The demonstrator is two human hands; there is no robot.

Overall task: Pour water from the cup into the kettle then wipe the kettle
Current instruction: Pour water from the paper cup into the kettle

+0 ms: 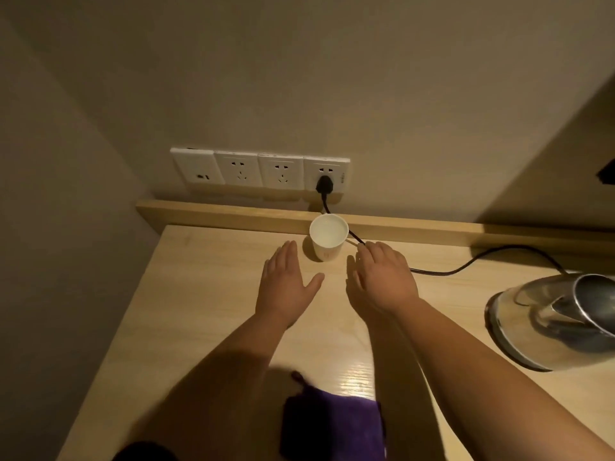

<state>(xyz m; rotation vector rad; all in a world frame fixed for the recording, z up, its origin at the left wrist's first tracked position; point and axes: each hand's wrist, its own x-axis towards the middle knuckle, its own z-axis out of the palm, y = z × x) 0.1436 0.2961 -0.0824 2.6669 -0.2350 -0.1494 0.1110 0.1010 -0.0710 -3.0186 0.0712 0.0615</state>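
Presently I have both hands flat and spread above the bench [206,294], neither holding anything: left hand [286,284] just left of the cup [327,237], right hand [382,277] just right of it, over the black cord [466,266]. The cup stands upright at the back rail, nearly full. I judge it light, thin-walled and easily crushed; hold it mid-wall, gently, kept level. A small mark on its side is unreadable. The kettle [552,317] sits well apart at the right edge, steel, likely slippery. A purple cloth [336,424] lies nearest me.
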